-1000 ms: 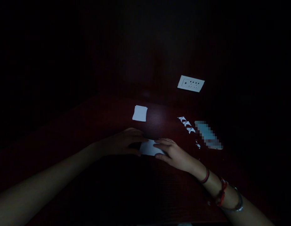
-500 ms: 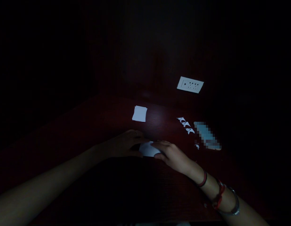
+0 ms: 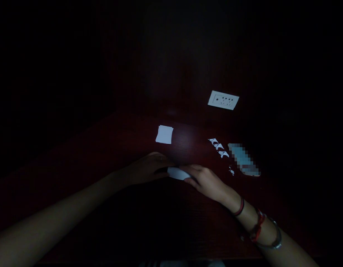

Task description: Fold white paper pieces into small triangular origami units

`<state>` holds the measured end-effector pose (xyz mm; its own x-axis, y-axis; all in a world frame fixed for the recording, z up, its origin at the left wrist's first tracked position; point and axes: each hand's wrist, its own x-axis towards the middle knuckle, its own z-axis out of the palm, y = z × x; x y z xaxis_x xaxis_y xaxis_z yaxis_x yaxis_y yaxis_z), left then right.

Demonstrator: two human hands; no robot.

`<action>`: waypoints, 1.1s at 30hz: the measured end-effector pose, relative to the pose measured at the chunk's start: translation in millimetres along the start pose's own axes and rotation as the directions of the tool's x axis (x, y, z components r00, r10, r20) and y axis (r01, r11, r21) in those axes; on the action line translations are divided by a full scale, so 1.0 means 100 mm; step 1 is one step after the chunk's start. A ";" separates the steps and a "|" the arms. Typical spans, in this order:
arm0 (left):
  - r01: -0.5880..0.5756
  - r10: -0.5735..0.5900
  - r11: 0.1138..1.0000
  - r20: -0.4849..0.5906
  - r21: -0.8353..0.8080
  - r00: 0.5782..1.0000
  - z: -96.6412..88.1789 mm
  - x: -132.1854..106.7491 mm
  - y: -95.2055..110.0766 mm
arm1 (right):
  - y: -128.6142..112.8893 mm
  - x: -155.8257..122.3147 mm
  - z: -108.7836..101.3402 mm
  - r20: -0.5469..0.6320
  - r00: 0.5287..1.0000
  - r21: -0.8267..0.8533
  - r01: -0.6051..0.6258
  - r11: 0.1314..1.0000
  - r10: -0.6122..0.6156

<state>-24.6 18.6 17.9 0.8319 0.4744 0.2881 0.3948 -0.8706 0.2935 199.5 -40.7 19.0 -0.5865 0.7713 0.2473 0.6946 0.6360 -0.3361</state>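
Observation:
The scene is very dark. A small white sheet of paper point(image 3: 176, 172) lies on the dark red table point(image 3: 105, 148) between my two hands, now a narrow strip. My left hand point(image 3: 145, 167) pinches its left end with curled fingers. My right hand point(image 3: 205, 180) presses its right end, fingers bent over the paper. Red bands and a metal bangle ring my right wrist.
A white stack of square paper point(image 3: 164, 134) lies beyond my hands. Several small folded paper pieces point(image 3: 219, 147) sit to the right, next to a blurred pale blue object point(image 3: 243, 159). A white wall socket plate point(image 3: 223, 100) is on the dark wall behind.
The visible white sheet between my hands has shrunk from a flat rectangle to a narrow strip as my fingers closed over it. My right hand shifted slightly left.

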 end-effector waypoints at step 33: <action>0.345 -0.404 0.857 -0.084 -0.383 0.911 0.06 0.07 0.14 | -0.06 0.09 0.05 -0.141 0.962 0.322 -0.179 0.930 0.234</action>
<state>-10.7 9.5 18.6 0.5655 0.7947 0.2206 0.4756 -0.5328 0.7000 188.2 -37.5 18.4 -0.3424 0.8944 0.2876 0.6166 0.4449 -0.6495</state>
